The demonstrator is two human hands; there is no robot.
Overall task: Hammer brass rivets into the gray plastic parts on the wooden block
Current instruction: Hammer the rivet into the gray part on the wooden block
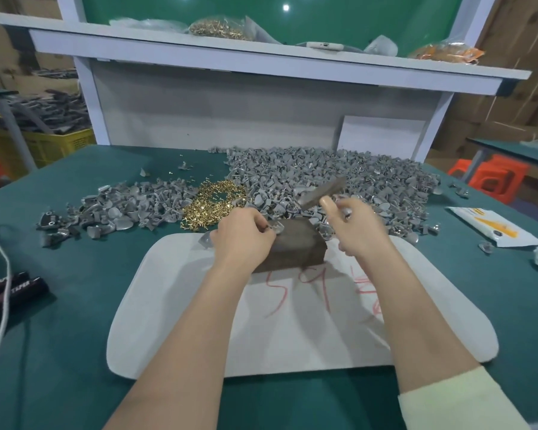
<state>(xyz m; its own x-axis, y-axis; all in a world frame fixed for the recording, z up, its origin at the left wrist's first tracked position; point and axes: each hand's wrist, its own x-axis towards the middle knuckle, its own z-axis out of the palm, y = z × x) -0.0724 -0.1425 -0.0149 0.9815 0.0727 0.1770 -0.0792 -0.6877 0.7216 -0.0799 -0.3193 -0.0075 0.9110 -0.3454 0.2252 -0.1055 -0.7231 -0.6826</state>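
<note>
A dark wooden block stands on a white board in front of me. My left hand pinches a gray plastic part on the block's top left corner. My right hand grips a small hammer, its blurred head raised above and behind the block. A heap of brass rivets lies just beyond my left hand. Gray plastic parts are piled across the green table behind the block.
A smaller spread of gray parts lies to the left. Two black handles and a white cord sit at the left edge. A white packet lies right. The shelf above holds bags.
</note>
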